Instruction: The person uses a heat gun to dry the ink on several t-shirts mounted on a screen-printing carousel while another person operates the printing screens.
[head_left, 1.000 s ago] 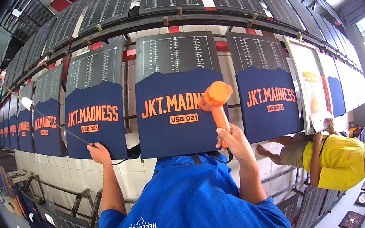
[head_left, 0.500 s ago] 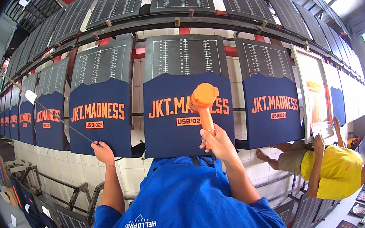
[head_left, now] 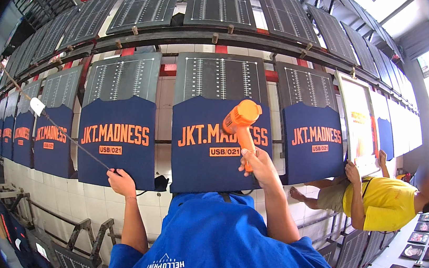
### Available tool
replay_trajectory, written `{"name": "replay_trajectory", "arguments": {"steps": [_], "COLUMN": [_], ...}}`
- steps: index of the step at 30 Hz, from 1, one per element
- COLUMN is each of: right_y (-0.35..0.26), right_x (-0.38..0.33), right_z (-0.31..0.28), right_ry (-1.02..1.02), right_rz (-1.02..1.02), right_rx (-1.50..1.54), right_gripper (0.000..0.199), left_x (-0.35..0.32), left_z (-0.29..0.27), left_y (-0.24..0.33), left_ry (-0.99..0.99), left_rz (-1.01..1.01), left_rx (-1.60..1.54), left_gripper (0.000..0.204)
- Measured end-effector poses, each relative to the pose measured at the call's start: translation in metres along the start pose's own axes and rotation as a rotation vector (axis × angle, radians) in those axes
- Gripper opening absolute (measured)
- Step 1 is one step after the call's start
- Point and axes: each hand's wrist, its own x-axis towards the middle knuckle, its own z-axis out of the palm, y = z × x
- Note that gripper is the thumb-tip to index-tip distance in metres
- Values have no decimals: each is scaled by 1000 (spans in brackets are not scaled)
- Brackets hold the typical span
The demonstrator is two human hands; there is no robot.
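Note:
My right hand (head_left: 262,168) is wrapped round the handle of an orange hair dryer (head_left: 243,114), which is over the lettering of a navy shirt piece (head_left: 197,171). The dryer hides part of the orange print. At the left, the fingers of my left hand (head_left: 122,182) are closed on a thin cord (head_left: 83,148). It slants up to the far left and carries a white fitting (head_left: 37,106). This hand is at the near edge of another navy printed shirt piece (head_left: 113,167). Both shirt pieces lie on dark boards (head_left: 235,78) with white ruled marks.
More navy printed pieces (head_left: 312,166) lie on boards along the row to both sides. A second row of marked boards (head_left: 221,7) stands behind a dark rail (head_left: 183,36). At the right, a person in a yellow shirt (head_left: 384,203) holds a printing screen (head_left: 359,119) over the row.
The boards and shirt pieces appear slightly lower in view. The dryer stays over the same print, shifted a little. The person in yellow and the screen appear farther left.

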Motion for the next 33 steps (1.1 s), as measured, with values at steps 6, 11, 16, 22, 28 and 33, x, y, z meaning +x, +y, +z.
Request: {"name": "replay_trajectory", "arguments": {"steps": [6,11,16,22,28,33], "right_y": [0,-1,7,2,6,18], "right_x": [4,4,1,-25,-30,-22], "right_z": [18,33,27,41,59,66], "right_ry": [16,67,66,-73,-53,-236], "right_rz": [-33,-53,-29,52,-22,-48], "right_rx": [-46,-57,-13,-170,-189,-107], "right_gripper": [27,29,30,34,31,35], "left_x": [2,3,4,5,1,-1], "left_z": [2,-1,2,9,10,12], "left_y": [-6,-11,-8,-33,-19,-20], "left_ry": [-8,-31,-8,72,31,108], "left_rz": [-12,-8,5,45,32,106], "left_rx": [-56,-70,-84,-144,-140,-197], "left_gripper": [24,25,25,26,24,23]}}
